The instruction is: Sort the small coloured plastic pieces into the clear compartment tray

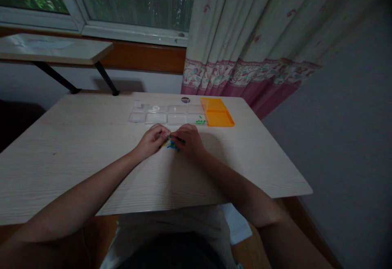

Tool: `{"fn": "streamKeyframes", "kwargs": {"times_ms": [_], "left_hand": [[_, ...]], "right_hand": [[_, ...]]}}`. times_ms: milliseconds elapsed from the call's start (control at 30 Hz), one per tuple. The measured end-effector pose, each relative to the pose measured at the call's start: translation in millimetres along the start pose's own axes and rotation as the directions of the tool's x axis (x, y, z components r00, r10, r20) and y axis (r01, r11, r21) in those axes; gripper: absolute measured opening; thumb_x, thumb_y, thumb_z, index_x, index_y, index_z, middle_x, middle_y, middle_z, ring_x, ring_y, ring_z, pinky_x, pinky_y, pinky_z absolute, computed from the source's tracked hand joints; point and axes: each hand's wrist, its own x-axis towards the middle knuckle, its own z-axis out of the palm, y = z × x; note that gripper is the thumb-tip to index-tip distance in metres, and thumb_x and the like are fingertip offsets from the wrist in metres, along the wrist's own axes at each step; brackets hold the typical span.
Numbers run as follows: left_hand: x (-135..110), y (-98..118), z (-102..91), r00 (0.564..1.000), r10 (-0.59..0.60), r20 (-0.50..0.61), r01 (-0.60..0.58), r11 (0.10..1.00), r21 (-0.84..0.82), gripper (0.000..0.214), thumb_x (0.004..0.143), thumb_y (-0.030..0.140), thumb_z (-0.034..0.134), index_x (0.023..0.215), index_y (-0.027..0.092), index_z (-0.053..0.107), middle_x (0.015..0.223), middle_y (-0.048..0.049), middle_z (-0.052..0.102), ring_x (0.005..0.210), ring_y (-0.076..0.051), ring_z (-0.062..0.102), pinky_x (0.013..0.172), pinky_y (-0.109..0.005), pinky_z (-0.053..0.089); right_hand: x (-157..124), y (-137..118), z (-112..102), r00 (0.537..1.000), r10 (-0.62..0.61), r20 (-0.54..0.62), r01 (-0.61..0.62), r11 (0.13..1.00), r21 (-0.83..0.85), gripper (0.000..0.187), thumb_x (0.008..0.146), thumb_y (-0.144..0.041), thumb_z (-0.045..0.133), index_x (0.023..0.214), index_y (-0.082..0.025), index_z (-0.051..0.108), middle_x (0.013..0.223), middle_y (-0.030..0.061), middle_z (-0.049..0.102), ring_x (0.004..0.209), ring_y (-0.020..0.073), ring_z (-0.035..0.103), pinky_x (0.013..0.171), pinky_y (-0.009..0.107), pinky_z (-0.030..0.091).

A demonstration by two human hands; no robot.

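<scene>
My left hand (152, 139) and my right hand (191, 140) meet over the table, their fingertips almost touching. The fingers of both are closed in a pinch; what lies between them is too small to name. Just below the fingertips sits a small heap of blue and green pieces (173, 146), partly hidden by my right hand. A bit of yellow shows beside my left fingers, and something dark lies against the right fingers. Beyond the hands is a clear compartment tray (167, 116), with several small green pieces (201, 121) in its near right compartment.
An open orange case (219, 118) adjoins the tray's right end. Behind the tray is a round dark spot (185, 100) in the wooden table (92, 171). A raised shelf (55, 50) on black legs stands at back left. A curtain (245, 48) hangs behind the table.
</scene>
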Motion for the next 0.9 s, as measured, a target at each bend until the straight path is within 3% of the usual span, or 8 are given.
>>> {"fn": "streamKeyframes", "kwargs": {"times_ms": [267,667,900], "left_hand": [[-1.4,1.3,0.0,0.997,0.070,-0.028,-0.070,0.997,0.021,0.024,0.095,0.040,0.054,0.088,0.018,0.063,0.086,-0.0041,0.057,0.086,-0.018,0.055,0.081,-0.033,0.045],[-2.1,-4.6,1.8,0.998,0.049,-0.024,-0.050,0.998,-0.046,0.023,0.094,0.041,0.056,0.096,0.019,0.060,0.091,-0.0051,0.058,0.086,-0.017,0.056,0.080,-0.033,0.046],[-0.9,-3.2,2.3,0.999,0.048,-0.025,-0.048,0.999,0.001,0.026,0.095,0.044,0.054,0.090,0.018,0.059,0.086,-0.0045,0.058,0.084,-0.017,0.054,0.079,-0.032,0.045]], "right_hand": [[-0.4,4.2,7.7,1.000,0.008,-0.026,-0.005,0.993,0.120,0.023,0.092,-0.040,0.061,0.095,-0.024,0.077,0.083,0.0019,0.075,0.089,0.0179,0.063,0.085,0.033,0.041],[-1.8,5.6,7.7,1.000,0.013,-0.015,-0.011,0.995,0.096,0.025,0.093,-0.040,0.058,0.094,-0.024,0.077,0.086,0.0018,0.075,0.091,0.0181,0.063,0.090,0.034,0.040],[-2.2,4.1,5.1,0.999,-0.003,-0.041,0.005,0.999,0.046,0.022,0.092,-0.037,0.059,0.093,-0.025,0.077,0.085,0.0017,0.075,0.091,0.0184,0.063,0.089,0.035,0.038]]}}
